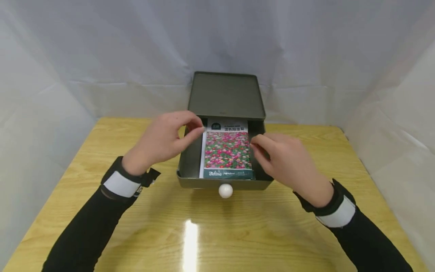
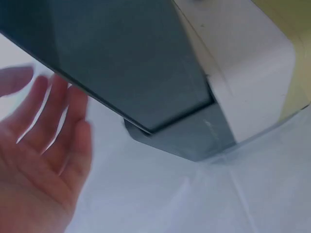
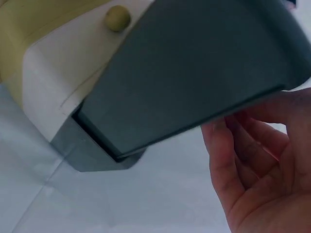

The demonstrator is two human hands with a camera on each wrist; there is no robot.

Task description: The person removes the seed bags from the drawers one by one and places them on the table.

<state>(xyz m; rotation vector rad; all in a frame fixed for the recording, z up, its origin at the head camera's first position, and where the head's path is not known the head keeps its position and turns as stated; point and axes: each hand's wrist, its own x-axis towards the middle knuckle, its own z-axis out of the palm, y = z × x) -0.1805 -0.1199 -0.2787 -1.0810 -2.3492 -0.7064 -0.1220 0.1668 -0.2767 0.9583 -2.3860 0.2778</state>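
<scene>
Grey drawer: standing open on the wooden table, white round knob in front.
Flower-seed packet: we see it face up inside the drawer.
Left hand: near the packet's left edge, fingers curved, thumb apart from them.
Right hand: by its right edge, fingers bent; we cannot tell whether they pinch it.

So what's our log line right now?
dark rectangular drawer: open | pink-flowered flat packet: inside | left grip: near packet's left | right grip: near packet's right

both arms forward, left hand and right hand apart, fingers of each in a loose curve
</scene>
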